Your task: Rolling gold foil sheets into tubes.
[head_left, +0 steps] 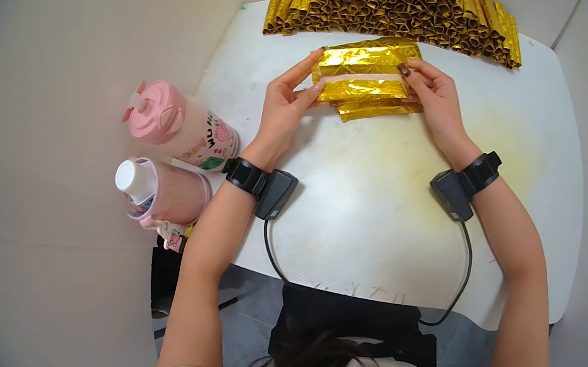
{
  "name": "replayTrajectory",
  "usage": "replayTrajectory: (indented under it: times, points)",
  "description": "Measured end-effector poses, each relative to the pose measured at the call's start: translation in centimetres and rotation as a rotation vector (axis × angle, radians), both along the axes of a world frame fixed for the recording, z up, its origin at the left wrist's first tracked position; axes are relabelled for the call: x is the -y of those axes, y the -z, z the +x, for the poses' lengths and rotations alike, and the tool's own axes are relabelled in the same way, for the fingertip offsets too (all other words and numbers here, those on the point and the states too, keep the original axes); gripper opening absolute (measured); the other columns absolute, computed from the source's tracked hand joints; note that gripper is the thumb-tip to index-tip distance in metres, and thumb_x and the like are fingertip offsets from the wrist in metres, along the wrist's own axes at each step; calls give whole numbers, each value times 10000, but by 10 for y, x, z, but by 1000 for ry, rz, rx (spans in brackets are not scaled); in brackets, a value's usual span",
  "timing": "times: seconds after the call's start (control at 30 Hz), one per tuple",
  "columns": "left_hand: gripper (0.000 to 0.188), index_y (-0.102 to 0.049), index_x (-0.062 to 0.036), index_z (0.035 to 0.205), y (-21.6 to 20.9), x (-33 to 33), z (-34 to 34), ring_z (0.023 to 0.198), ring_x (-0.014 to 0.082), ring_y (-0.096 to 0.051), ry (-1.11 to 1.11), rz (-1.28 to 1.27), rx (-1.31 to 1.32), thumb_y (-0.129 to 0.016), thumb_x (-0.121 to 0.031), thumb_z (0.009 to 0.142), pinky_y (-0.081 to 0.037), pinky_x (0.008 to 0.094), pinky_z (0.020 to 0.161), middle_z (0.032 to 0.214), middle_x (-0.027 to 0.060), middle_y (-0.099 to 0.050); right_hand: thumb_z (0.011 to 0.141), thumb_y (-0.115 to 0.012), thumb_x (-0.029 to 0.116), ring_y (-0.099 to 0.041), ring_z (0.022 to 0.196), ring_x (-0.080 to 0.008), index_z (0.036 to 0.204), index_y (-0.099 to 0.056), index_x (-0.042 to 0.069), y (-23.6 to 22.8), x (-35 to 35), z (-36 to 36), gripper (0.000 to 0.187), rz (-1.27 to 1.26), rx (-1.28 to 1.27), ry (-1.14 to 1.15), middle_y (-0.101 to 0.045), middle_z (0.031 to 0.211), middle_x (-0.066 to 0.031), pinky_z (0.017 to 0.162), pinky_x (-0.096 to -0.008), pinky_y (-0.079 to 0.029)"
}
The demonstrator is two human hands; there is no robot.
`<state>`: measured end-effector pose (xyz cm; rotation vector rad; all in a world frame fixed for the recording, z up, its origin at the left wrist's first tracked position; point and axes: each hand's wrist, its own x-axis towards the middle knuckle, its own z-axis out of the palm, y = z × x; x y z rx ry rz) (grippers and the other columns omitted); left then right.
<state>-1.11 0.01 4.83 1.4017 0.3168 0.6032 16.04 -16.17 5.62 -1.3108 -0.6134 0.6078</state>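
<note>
Gold foil sheet (366, 66) lies with its long axis crosswise on the white surface (385, 200), pinched at its left end by the left hand (286, 103) and at its right end by the right hand (435, 94), before stacked gold foil rolls (401, 2).

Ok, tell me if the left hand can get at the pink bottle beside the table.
Probably yes: the pink bottle lies just left of the left hand, nothing between them, though that hand now pinches the gold foil sheet.
</note>
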Motion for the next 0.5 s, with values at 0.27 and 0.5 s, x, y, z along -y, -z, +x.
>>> replayTrajectory:
  times: [0.27,0.5]
  points:
    - [442,-437,-70,1379,3,8,4,1107,145,-573,-123,-115,31,-534,-105,950,-508,304,920,1280,96,-565,869,-616,32,-494,625,-37,1006,-566,18,5,-2,10,147,66,47,-45,-595,768,4,572,-191,-436]
    - [357,-473,-49,1290,14,-1,8,886,105,-621,-232,-110,-84,-543,-161,958,-533,265,729,957,67,-666,865,-545,-49,-506,638,-22,1005,-582,27,-2,-3,9,163,-40,138,-142,-633,852,-11,593,-177,-418]
